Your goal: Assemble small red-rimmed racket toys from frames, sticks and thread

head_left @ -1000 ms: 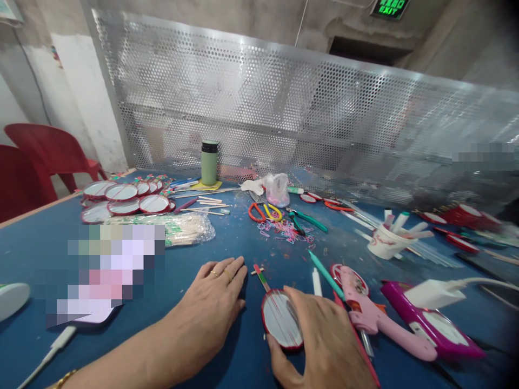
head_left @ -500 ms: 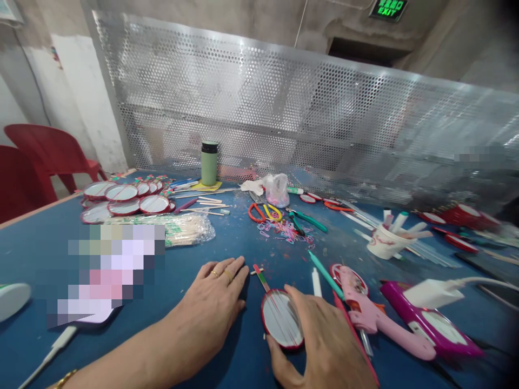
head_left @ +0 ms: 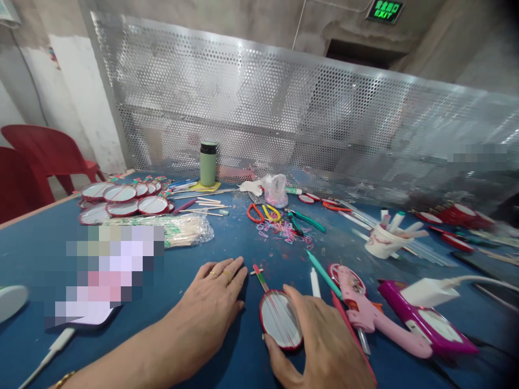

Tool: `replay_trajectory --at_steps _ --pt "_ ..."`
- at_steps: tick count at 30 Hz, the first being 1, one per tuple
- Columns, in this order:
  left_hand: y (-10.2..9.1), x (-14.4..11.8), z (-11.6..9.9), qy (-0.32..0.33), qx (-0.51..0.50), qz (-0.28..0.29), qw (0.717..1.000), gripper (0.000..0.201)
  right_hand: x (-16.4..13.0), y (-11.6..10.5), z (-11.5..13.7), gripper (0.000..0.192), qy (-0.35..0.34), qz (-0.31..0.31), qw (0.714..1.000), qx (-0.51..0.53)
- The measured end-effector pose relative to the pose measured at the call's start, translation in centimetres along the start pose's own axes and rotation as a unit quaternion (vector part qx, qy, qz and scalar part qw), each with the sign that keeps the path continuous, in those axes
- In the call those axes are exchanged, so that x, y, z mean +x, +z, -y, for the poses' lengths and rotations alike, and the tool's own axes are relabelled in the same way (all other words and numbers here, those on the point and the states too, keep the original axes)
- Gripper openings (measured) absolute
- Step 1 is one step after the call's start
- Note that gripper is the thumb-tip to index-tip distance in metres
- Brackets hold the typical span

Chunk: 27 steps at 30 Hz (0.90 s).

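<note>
A small toy banjo (head_left: 281, 320) lies on the blue table, with a round white face, a red rim, thin strings and a narrow red-and-green neck pointing away from me. My right hand (head_left: 324, 337) grips its rim, thumb at the near left edge and fingers along the right side. To the left of it, my left hand (head_left: 221, 286) rests flat on the table with fingers stretched out, holding nothing. A short pale stick (head_left: 257, 272) lies crosswise at the neck's far end; whether it is attached I cannot tell.
At right lie a pink glue gun (head_left: 365, 310), a purple power strip (head_left: 430, 319) and a paper cup of pens (head_left: 383, 240). Pliers (head_left: 306, 221) and small coloured clips (head_left: 279, 231) are ahead. Finished toy banjos (head_left: 121, 193) pile up at left, near a phone (head_left: 109, 275).
Both hands and the toy banjo stay almost where they were. The whole view has shifted very slightly.
</note>
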<state>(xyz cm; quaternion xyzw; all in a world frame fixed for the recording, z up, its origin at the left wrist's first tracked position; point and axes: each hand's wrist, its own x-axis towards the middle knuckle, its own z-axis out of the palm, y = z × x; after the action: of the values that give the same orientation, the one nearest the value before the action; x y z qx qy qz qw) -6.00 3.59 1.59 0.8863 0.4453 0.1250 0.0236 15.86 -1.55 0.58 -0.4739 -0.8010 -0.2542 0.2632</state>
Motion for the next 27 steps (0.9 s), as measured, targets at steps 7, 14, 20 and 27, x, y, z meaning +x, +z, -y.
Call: replay_trajectory --at_steps 7,14,20,27 --pt "0.12 -0.02 -0.05 0.003 0.004 -0.007 1.000 0.047 0.08 -0.11 0.02 0.049 -0.002 0.004 1.000 -0.005" --pt "0.55 -0.09 0.12 0.009 0.007 -0.024 1.000 0.047 0.14 -0.03 0.05 0.049 0.003 0.005 1.000 -0.006" --pt "0.32 -0.13 -0.02 0.008 0.011 -0.027 1.000 0.047 0.07 -0.12 0.10 0.049 0.003 0.007 1.000 -0.006" --pt "0.69 -0.29 0.08 0.013 0.012 -0.046 0.999 0.047 0.06 -0.22 0.07 0.050 0.005 0.017 1.000 -0.005"
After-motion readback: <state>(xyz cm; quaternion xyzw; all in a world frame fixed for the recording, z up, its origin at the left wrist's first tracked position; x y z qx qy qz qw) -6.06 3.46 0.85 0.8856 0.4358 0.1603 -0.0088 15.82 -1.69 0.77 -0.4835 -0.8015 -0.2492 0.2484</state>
